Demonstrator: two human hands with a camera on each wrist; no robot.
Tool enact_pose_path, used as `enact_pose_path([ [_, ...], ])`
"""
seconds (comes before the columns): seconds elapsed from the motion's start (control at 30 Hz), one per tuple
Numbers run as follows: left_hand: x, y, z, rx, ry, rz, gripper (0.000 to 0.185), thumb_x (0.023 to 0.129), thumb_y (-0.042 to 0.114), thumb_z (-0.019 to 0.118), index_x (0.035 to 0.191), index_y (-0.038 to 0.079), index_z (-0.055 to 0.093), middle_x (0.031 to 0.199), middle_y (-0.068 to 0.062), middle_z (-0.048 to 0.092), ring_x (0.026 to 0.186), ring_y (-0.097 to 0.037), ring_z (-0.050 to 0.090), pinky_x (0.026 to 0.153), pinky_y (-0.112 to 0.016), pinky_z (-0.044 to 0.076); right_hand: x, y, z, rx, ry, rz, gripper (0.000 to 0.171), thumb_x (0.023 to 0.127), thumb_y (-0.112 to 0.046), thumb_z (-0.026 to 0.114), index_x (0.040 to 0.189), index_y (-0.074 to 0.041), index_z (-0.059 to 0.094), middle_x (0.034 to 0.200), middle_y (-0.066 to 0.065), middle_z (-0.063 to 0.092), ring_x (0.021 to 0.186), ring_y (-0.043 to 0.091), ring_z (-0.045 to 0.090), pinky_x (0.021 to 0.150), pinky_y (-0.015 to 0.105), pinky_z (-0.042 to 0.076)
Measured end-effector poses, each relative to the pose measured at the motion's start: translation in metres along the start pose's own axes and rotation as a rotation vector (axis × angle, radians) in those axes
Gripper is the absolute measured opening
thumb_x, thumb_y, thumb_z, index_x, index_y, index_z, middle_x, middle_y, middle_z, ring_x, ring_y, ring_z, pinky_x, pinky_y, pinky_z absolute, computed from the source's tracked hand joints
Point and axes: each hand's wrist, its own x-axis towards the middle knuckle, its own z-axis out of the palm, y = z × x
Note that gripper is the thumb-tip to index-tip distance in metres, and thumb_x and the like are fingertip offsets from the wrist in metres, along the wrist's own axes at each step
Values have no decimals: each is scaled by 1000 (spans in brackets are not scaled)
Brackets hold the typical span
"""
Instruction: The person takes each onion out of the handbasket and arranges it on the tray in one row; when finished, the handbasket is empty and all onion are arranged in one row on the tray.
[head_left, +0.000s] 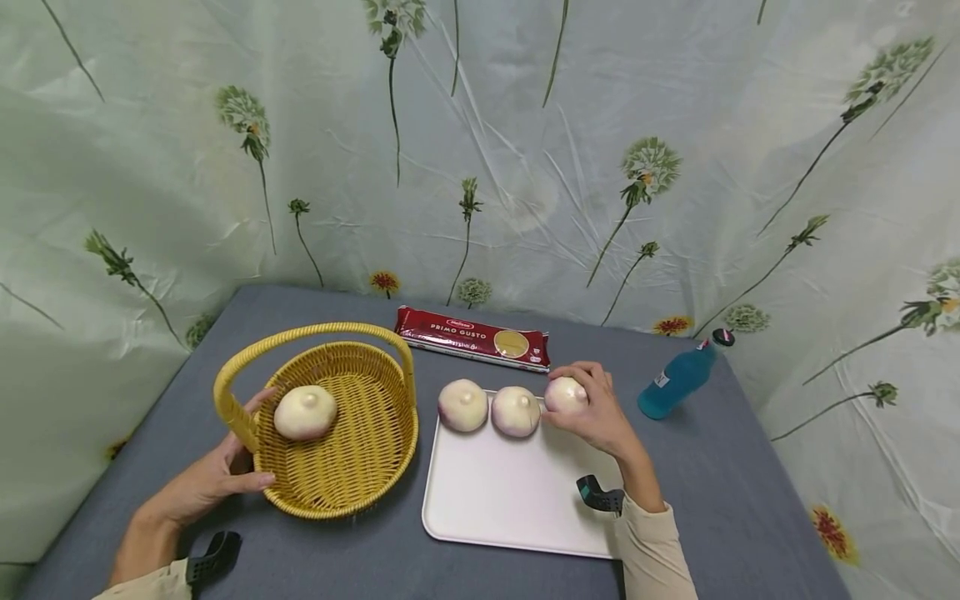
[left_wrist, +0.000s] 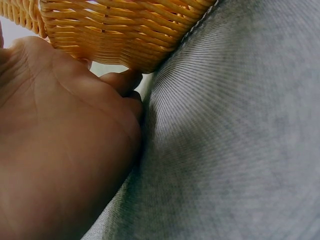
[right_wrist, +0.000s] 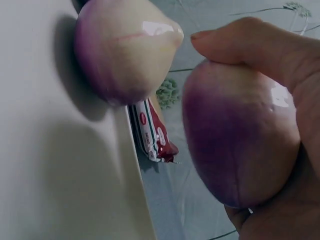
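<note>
Head view, pasta packet [head_left: 473,337], blue bottle [head_left: 677,379]

Head cam looks down over table [head_left: 480,575]; wrist cams v. close; left shares basket [head_left: 375,450].

Cream sleeves [head_left: 660,554], black wrist mounts [head_left: 600,496]

The red packet [head_left: 472,337], just beyond the right hand [head_left: 596,412], reads "PRIMO GUSTO"; its smaller logo above is too small to read.
</note>
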Motion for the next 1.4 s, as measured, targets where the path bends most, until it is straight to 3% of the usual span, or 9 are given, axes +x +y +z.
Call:
enact_pose_path([
  [0.37, 0, 0, 1, 11, 13, 6, 107, 92, -3, 64, 160, 35, -9, 158, -34, -19, 121, 24, 32, 93, -11, 38, -1, 10, 1, -59, -41, 24, 68, 73, -26, 88, 130, -10, 56, 125, 13, 48, 111, 26, 37, 83, 42, 37],
  [0.53, -1, -1, 2, 25, 27, 1, 106, 92, -2, 64, 160, 34, -8, 158, -34, -16, 120, 24, 31, 93, -10, 37, 0, 12, 5, -59, -50, 51, 68, 73, -26, 88, 127, -8, 51, 125, 13, 47, 113, 27, 36, 86, 42, 38],
  [0.83, 0, -1, 1, -15, 0, 25, 107, 93, -5, 63, 160, 34, -10, 157, -33, -21, 123, 24, 31, 94, -12, 39, -2, 16, 6, -86, -90, 48, 59, 70, -25, 90, 119, -11, 58, 123, 14, 49, 112, 28, 37, 87, 42, 38],
  [1.13, 0, 2, 2, -13, 7, 7, 107, 92, -3, 64, 160, 35, -10, 158, -32, -23, 121, 25, 31, 93, -11, 39, -3, 18, 6, -153, -132, 47, 64, 72, -23, 89, 126, -6, 58, 122, 15, 50, 116, 32, 40, 93, 53, 41],
  [1.4, 0, 2, 2, -19, 6, 2, 108, 92, -3, 64, 160, 36, -10, 158, -32, -21, 121, 25, 32, 93, -12, 39, -4, 17, 5, -175, -155, 49, 66, 72, -23, 90, 127, -5, 58, 124, 17, 49, 117, 34, 40, 93, 55, 41],
])
